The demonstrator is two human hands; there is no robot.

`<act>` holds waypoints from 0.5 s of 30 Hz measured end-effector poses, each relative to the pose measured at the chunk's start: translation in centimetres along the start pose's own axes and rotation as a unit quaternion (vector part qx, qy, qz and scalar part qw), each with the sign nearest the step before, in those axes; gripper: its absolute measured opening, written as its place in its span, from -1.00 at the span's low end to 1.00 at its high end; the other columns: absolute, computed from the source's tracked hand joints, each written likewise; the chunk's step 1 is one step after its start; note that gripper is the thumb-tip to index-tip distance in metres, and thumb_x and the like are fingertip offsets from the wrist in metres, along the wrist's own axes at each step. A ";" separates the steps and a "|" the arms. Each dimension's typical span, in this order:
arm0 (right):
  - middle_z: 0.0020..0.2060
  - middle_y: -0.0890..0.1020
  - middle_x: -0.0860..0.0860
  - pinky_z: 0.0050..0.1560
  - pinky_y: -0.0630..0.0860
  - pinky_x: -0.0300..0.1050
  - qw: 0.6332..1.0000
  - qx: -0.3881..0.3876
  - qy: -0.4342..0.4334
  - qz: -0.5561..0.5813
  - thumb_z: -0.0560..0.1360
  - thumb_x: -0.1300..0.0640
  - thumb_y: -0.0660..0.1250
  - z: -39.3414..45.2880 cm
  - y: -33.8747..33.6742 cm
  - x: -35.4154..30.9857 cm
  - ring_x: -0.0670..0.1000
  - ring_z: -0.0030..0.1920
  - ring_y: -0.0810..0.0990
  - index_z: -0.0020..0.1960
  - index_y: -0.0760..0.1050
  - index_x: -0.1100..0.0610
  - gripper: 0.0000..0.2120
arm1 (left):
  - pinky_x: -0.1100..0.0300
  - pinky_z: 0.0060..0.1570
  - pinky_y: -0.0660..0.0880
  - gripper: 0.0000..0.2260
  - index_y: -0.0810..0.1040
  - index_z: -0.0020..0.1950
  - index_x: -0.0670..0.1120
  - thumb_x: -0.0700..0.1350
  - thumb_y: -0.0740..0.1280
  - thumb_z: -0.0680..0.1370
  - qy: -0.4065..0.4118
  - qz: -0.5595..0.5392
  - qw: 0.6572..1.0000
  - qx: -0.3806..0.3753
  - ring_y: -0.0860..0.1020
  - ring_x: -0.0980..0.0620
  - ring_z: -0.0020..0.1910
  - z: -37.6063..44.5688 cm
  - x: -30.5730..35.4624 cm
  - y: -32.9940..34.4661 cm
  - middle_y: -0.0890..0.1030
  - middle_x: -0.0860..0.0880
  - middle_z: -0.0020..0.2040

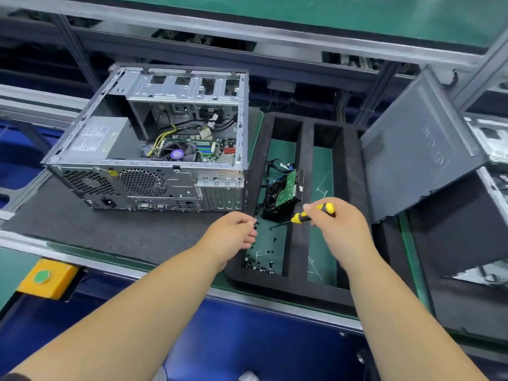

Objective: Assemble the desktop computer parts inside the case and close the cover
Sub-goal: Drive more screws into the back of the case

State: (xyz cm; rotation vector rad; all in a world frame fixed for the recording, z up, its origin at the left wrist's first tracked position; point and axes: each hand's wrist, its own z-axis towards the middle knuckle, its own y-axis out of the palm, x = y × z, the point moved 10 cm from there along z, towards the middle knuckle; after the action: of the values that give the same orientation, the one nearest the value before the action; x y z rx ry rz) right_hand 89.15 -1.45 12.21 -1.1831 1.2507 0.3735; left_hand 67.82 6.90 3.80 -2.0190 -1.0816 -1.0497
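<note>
PC case (148,149) lies on its side on a dark mat (82,224) on the worktop (19,268), open side up, rear panel w/ fan grilles and ports facing the camera. Inside: PSU (96,138) at left, motherboard (209,151) w/ CPU fan (176,154), loose cables above it. Just right of the case sits a black foam tray (299,171) w/ long compartments. Left compartment holds a green circuit board (286,188) standing tilted, w/ blue wires at its top, plus a scatter of small black screws (261,264) at the near end. Side cover (417,144) leans tilted at the tray's right edge. Left hand (233,232) is over the screw compartment, fingers curled, pinching a small screw (255,221) at the fingertips. Right hand (335,226) grips a yellow/black screwdriver (308,214), tip pointing left and down toward the screws. Yellow box w/ green button (44,277) sits at near-left.
</note>
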 end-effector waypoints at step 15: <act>-0.34 0.66 -0.09 -0.21 0.36 -0.12 0.993 0.040 0.004 0.112 0.46 -0.12 0.38 -1.4 -5.5 -1.6 -0.24 -0.42 0.46 -0.17 0.66 -0.04 -0.82 | 0.24 -0.23 0.60 -0.87 0.59 0.03 -0.18 -0.25 0.25 0.62 -0.072 -0.296 0.945 -0.120 0.64 0.07 -0.26 0.6 2.1 6.9 0.69 -0.07 -0.21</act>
State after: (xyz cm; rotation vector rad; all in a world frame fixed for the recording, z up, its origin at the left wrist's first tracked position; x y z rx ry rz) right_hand 92.15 -4.29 16.46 -0.9794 1.3973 0.4790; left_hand 74.81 4.89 4.31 -2.0244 -1.7843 -1.3985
